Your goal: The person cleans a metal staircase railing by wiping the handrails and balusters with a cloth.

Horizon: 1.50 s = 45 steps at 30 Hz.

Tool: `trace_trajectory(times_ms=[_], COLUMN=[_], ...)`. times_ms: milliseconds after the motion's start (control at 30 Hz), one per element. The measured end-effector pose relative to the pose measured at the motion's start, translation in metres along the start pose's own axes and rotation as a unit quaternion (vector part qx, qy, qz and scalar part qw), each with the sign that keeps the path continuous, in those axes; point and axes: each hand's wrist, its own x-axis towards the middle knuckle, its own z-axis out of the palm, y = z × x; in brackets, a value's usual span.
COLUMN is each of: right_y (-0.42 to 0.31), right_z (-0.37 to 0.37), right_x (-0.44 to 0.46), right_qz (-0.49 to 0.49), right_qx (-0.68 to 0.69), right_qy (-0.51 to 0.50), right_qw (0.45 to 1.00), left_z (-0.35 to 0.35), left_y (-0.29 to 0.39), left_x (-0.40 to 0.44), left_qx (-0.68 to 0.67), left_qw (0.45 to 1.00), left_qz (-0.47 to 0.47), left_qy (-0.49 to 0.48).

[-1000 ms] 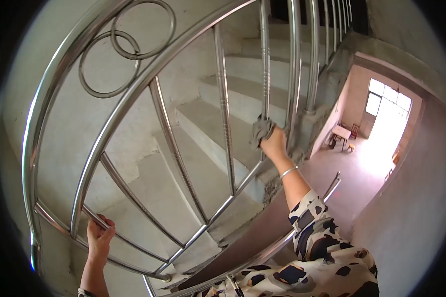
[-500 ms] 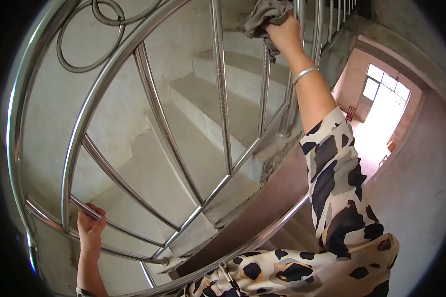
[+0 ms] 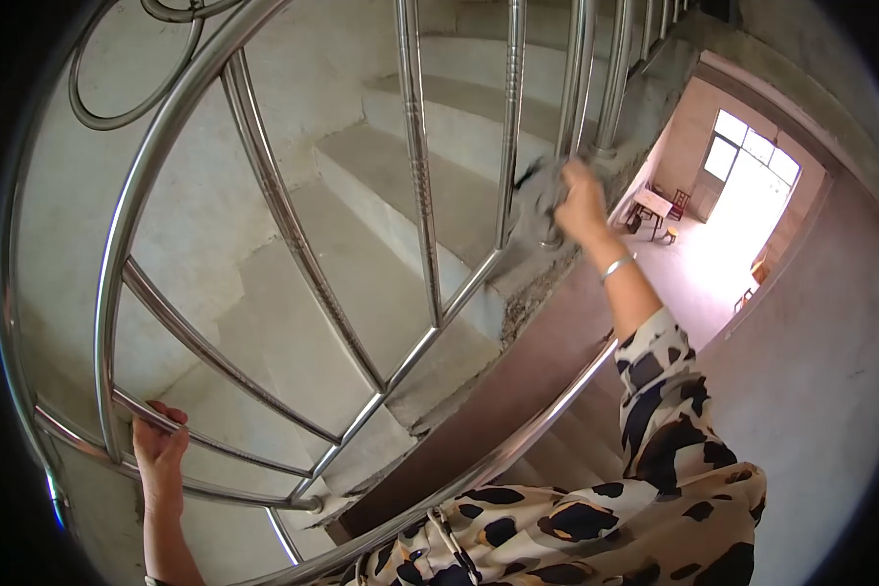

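Observation:
My right hand is closed on a grey cloth, blurred by motion, against the lower part of a shiny metal railing post. Part of the post is hidden behind cloth and hand. A silver bangle circles that wrist. At the lower left, my left hand has its fingers wrapped round a thin metal railing bar. Between the hands, several metal bars run down to a slanted lower rail.
Bare concrete stairs rise behind the railing, with a rough broken edge. A curved metal handrail passes close to my body. Through a doorway at the right, a small table and a chair stand in a bright room.
My right hand has moved down with the cloth, from high on the railing to near the post's base. The left hand keeps its hold; the view has shifted slightly.

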Motion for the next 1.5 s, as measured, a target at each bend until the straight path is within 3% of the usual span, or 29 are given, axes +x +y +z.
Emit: trace_trajectory(times_ms=[67,133,167,200,300,433,500,567,667,767,833,867,933,1000,1100,1167,1200,1267,1333,1367,1400,1467,1500], right_y=[0.007,0.01,0.013,0.004,-0.043,-0.077,-0.089,-0.115,-0.115,-0.108,-0.1,-0.094,-0.08,-0.091,-0.123,-0.141,-0.139,-0.128,-0.114,-0.114,-0.115,-0.114,-0.111], right_z=[-0.005,-0.002,0.013,0.025,0.05,0.071,0.072,0.064,0.054,0.039,0.033,0.042,0.067,0.077,0.087,0.089,0.089,0.086,0.075,0.068,0.061,0.051,0.05], right_x=[0.015,0.012,-0.008,-0.026,-0.064,-0.103,-0.132,-0.16,-0.154,-0.107,-0.074,-0.081,-0.093,-0.124,-0.168,-0.179,-0.179,-0.187,-0.192,-0.193,-0.19,-0.167,-0.156], right_qz=[-0.013,-0.025,-0.043,-0.03,0.049,0.129,0.218,0.112,0.153,0.057,-0.023,-0.023,-0.117,-0.129,-0.061,0.038,0.038,0.133,0.14,0.31,0.46,0.437,0.444], right_qx=[-0.074,-0.216,-0.222,-0.191,-0.105,-0.008,0.035,0.03,0.128,0.074,-0.009,-0.005,-0.087,-0.112,-0.012,0.092,0.095,0.207,0.244,0.41,0.547,0.588,0.537], right_qy=[0.028,-0.092,-0.107,-0.068,-0.077,0.077,-0.067,-0.179,-0.22,-0.079,-0.086,-0.093,-0.101,-0.083,-0.121,-0.023,-0.021,-0.046,-0.089,-0.06,-0.03,0.05,0.049], right_qw=[0.997,0.972,0.968,0.979,0.99,0.989,0.973,0.977,0.955,0.993,0.996,0.995,0.984,0.982,0.991,0.995,0.995,0.968,0.955,0.856,0.698,0.678,0.716], left_z=[-0.002,-0.002,-0.003,-0.005,-0.001,-0.001,-0.005,-0.006,-0.006,-0.007,-0.008,-0.008,-0.006,-0.006,-0.003,-0.002,-0.003,-0.004,-0.003,-0.004,-0.005,-0.006,-0.005], left_y=[-0.001,0.001,0.001,-0.001,-0.002,0.0,-0.001,-0.001,-0.001,-0.004,-0.004,-0.004,-0.003,-0.002,0.001,0.0,0.001,0.002,-0.004,-0.006,-0.006,-0.006,-0.006], left_x=[-0.001,-0.001,-0.001,0.0,0.0,0.0,0.001,0.001,-0.001,0.002,0.001,0.0,0.0,-0.001,-0.002,-0.002,-0.003,-0.003,-0.001,0.0,0.0,0.002,0.0], left_qx=[0.0,-0.005,-0.005,0.002,0.004,0.014,0.018,0.018,-0.008,0.005,-0.002,0.001,-0.008,-0.001,0.025,0.025,0.027,0.032,0.014,-0.002,-0.004,0.022,0.019], left_qw=[1.0,1.0,1.0,1.0,1.0,1.0,1.0,1.0,1.0,1.0,1.0,1.0,1.0,1.0,1.0,1.0,1.0,0.999,1.0,1.0,1.0,1.0,1.0], left_qz=[0.001,0.001,-0.001,0.002,0.005,0.004,0.002,-0.002,-0.005,0.005,0.0,-0.007,0.003,-0.003,-0.004,0.0,0.002,0.003,0.012,0.02,0.017,0.005,0.007], left_qy=[0.0,-0.006,-0.008,-0.012,0.003,-0.001,-0.009,-0.01,-0.008,-0.016,-0.017,-0.014,-0.008,-0.001,-0.006,0.01,0.011,-0.002,0.005,0.011,0.018,0.009,0.012])
